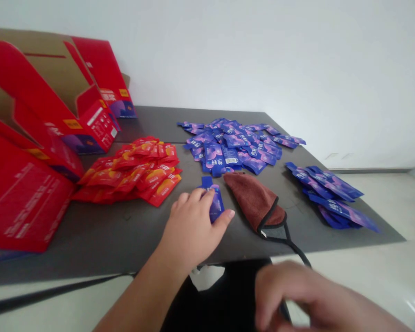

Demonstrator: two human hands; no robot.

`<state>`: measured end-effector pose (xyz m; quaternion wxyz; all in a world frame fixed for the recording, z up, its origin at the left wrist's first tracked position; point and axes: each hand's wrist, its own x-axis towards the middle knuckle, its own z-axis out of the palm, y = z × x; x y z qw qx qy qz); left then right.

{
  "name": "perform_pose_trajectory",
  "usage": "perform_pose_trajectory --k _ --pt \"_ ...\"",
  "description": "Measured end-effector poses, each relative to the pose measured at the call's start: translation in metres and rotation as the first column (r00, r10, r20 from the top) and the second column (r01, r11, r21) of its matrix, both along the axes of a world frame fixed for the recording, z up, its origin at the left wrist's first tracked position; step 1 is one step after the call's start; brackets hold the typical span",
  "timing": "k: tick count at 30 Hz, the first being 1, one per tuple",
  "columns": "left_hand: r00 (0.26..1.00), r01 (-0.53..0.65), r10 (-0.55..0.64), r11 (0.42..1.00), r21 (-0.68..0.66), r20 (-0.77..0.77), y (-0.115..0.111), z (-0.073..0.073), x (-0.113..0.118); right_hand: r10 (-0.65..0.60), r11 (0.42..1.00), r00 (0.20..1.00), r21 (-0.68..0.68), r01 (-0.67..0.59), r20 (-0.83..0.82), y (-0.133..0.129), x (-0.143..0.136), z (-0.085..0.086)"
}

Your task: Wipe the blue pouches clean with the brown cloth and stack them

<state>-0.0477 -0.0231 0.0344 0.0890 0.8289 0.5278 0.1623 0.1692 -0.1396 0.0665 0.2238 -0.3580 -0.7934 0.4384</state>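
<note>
My left hand [193, 226] lies over a blue sachet [216, 205] at the middle of the table, its fingers curled on the sachet and the thumb along its lower right side. In front of the table edge, at lower right, my right hand [290, 295] is blurred, with bent fingers; whether anything is in it cannot be made out. A brown cloth [251, 200] with a black edge and strap lies just right of the sachet. Beyond them spreads a heap of blue sachets [235, 143].
Open red cartons [24, 198] stand along the left. A pile of red sachets [134, 170] lies beside them. At the right edge of the grey table [124, 230] is a smaller stack of blue sachets [332, 193]. A white wall stands behind.
</note>
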Motion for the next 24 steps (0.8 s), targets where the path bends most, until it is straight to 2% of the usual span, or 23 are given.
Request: perform_pose_trajectory --k 1,2,4,5,7,10,12,14,15,17,18,20,22,24 --pt "1.000 -0.001 0.001 1.000 -0.004 0.006 0.001 -0.001 -0.001 -0.218 0.969 0.976 0.117 0.217 -0.003 0.013 0.007 0.011" --pt "1.000 -0.003 0.003 1.000 -0.012 0.006 0.003 -0.003 -0.002 -0.360 0.899 0.933 0.271 0.344 0.009 0.028 0.013 0.017" --pt "1.000 0.005 -0.006 0.998 -0.067 -0.008 0.008 -0.008 -0.006 -0.517 0.789 0.836 0.483 0.381 0.184 0.066 0.020 0.013" --pt "1.000 0.013 -0.014 0.994 -0.106 -0.013 0.011 -0.010 -0.007 -0.559 0.771 0.786 0.516 0.374 0.265 0.085 0.023 0.005" --pt "0.999 0.030 -0.032 0.984 -0.176 -0.008 0.015 -0.012 -0.010 -0.517 0.804 0.784 0.509 0.307 0.344 0.120 0.026 -0.014" --pt "0.998 0.062 -0.058 0.975 -0.211 0.026 0.014 -0.010 -0.011 -0.451 0.831 0.834 0.490 0.263 0.318 0.149 0.029 -0.033" --pt "0.997 0.071 -0.064 0.972 -0.222 0.037 0.012 -0.007 -0.012 -0.459 0.822 0.854 0.482 0.303 0.246 0.153 0.028 -0.031" --pt "0.997 0.077 -0.069 0.969 -0.234 0.042 0.011 -0.006 -0.012 -0.448 0.823 0.884 0.446 0.350 0.133 0.148 0.021 -0.021" --pt "0.996 0.092 -0.084 0.966 -0.241 0.043 0.011 -0.006 -0.013 -0.401 0.847 0.913 0.409 0.338 0.077 0.144 0.016 -0.015" --pt "0.991 0.135 -0.126 0.957 -0.256 0.051 0.012 -0.007 -0.014 -0.224 0.931 0.974 0.301 0.208 0.019 0.134 0.002 -0.005" --pt "0.988 0.153 -0.142 0.952 -0.264 0.059 0.012 -0.008 -0.014 -0.115 0.963 0.993 0.248 0.106 0.023 0.130 -0.004 -0.002" --pt "0.987 0.160 -0.146 0.949 -0.272 0.072 0.013 -0.010 -0.015 0.047 0.979 0.995 0.192 -0.063 0.085 0.126 -0.013 -0.002" --pt "0.989 0.144 -0.128 0.952 -0.269 0.078 0.013 -0.011 -0.015 0.060 0.971 0.985 0.219 -0.095 0.162 0.130 -0.014 -0.007" --pt "0.991 0.130 -0.115 0.957 -0.258 0.073 0.013 -0.012 -0.014 -0.008 0.955 0.972 0.289 -0.062 0.234 0.140 -0.007 -0.014"
